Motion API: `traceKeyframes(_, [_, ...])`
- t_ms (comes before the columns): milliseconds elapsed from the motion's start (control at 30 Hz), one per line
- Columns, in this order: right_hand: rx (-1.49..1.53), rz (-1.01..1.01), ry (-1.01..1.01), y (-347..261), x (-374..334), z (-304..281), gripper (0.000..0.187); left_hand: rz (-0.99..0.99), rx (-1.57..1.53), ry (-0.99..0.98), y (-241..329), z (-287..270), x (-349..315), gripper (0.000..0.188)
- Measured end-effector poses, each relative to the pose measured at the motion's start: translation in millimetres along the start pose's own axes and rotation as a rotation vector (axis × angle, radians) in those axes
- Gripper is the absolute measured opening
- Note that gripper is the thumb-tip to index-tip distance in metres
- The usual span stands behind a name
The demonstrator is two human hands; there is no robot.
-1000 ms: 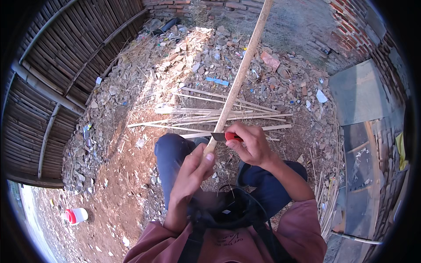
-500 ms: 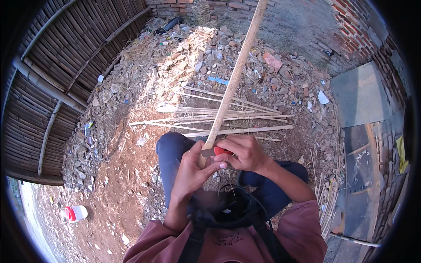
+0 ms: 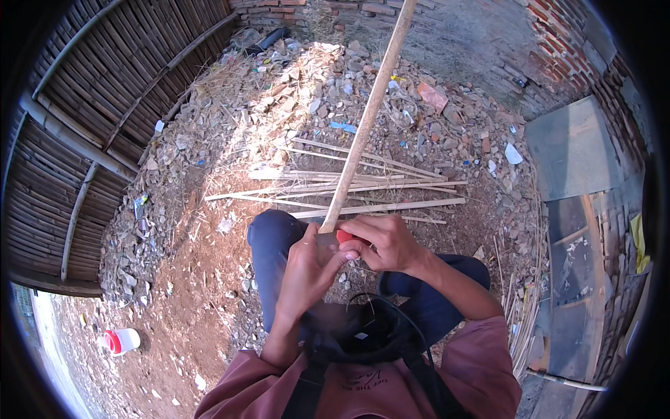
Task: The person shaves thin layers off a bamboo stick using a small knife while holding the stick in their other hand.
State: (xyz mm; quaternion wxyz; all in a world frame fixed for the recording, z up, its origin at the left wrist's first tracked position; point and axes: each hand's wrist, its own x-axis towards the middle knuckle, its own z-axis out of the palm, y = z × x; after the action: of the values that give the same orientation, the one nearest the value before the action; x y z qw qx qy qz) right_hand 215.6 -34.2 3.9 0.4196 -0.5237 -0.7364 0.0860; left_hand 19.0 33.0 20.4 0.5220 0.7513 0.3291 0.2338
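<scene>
A long pale wooden pole point(image 3: 362, 136) slants away from me, its near end between my hands. My left hand point(image 3: 302, 271) is closed around that near end, which its fingers mostly cover. In my right hand point(image 3: 388, 241) is a knife with a red handle point(image 3: 344, 236), gripped between thumb and fingers. Its grey blade point(image 3: 326, 241) lies across the pole's near end, close to my left thumb, and looks slightly blurred. Both hands are above my knees, the thumbs nearly meeting.
Several thin split wooden strips point(image 3: 391, 185) lie in a loose pile beyond my knees. Rubble point(image 3: 286, 98) spreads toward the brick wall point(image 3: 453, 42). A bamboo wall point(image 3: 91, 91) stands at left, a red-and-white container point(image 3: 122, 341) at lower left, and grey boards point(image 3: 576, 150) at right.
The pole's far end has swung a little to the left. The blade and red handle have shifted slightly left, and less of the pole's near end shows below the blade.
</scene>
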Motion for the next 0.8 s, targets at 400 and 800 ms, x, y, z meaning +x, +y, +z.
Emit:
traceKeyframes(400, [-0.079,-0.013,0.040,-6.2,0.4,-1.3,0.030,0.041,-0.237,-0.074,-36.9,10.8,2.6,0.037])
traceKeyframes(800, [-0.190,-0.002,0.128,-8.3,-3.1,6.5,0.032,-0.020,-0.237,0.015,-22.2,14.5,0.9,0.023])
